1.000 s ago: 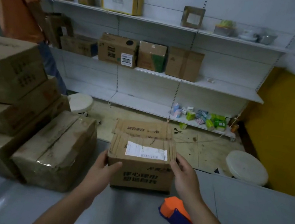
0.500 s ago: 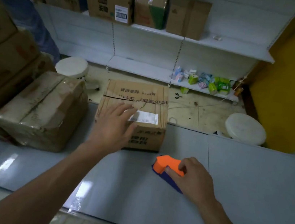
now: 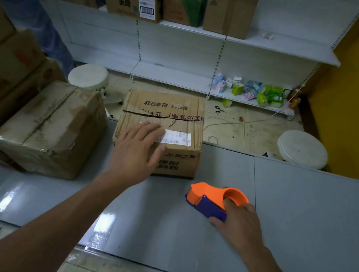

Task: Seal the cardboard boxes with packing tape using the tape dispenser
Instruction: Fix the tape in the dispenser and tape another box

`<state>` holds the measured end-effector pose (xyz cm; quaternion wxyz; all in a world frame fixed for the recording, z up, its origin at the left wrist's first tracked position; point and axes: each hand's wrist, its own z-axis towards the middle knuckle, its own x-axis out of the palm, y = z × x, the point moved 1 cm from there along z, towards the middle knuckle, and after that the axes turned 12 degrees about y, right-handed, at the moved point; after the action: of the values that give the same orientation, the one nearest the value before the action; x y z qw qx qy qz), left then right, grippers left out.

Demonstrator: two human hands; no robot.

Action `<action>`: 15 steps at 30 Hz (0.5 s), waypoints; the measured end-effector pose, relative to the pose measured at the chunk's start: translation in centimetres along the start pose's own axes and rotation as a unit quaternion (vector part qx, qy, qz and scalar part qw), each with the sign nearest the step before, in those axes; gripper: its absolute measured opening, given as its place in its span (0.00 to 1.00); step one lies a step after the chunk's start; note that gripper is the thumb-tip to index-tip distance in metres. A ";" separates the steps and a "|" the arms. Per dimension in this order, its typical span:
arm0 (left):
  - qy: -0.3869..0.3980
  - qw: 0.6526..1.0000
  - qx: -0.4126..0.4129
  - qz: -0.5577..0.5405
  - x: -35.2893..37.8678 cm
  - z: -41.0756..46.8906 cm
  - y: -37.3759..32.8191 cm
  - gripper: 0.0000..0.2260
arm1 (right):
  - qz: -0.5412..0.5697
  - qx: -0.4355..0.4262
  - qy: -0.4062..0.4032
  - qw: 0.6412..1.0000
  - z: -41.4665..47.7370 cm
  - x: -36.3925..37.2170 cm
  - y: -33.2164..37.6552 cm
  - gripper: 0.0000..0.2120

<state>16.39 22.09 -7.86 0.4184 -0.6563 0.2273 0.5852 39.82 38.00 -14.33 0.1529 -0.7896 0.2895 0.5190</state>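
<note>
**Head view**

The cardboard box [image 3: 162,119] stands at the far edge of the grey table [image 3: 301,210]. Its flaps are closed, and the centre seam [image 3: 153,115] is torn and not yet taped. The left hand [image 3: 135,152] is laid flat on the near part of the box top, with the fingers straight, slightly spread and holding nothing. This placement is judged to keep the flaps down and the box steady.

The tape dispenser [image 3: 209,197] is located on the table near the box's front right corner and apart from it. The right hand [image 3: 238,222] is wrapped round its rear, with the fingers curled into the orange ring and the thumb set against the purple side. This is judged to be a grip for lifting. Whether the dispenser is clear of the table cannot be told.

The shipping label [image 3: 177,137] is partly covered by the left fingertips. The seam lies beyond them, so it is not blocked by the hand. A larger taped box [image 3: 49,122] is set near the left side, where tape overlap may be restricted. Two white stools [image 3: 89,76] and scissors [image 3: 220,110] are seen on the floor behind.
</note>
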 end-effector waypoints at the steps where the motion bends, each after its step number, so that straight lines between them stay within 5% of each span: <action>1: -0.001 1.000 0.001 -0.001 0.0 0.0 0.0 0.26 | 0.004 0.001 -0.001 1.000 -0.2 0.0 -0.2 0.24; 8: -0.010 1.000 0.005 -0.006 0.3 0.1 -0.1 0.24 | 0.195 0.035 -0.028 0.980 -3.3 0.6 -3.8 0.20; 15: 0.027 0.994 0.093 0.045 -0.2 -0.8 0.0 0.24 | 0.189 0.186 -0.126 0.956 -4.9 1.0 -8.8 0.19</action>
<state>16.86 21.40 -7.68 0.4446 -0.6191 0.3217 0.5617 49.12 41.91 -13.76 0.2313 -0.6063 0.5032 0.5707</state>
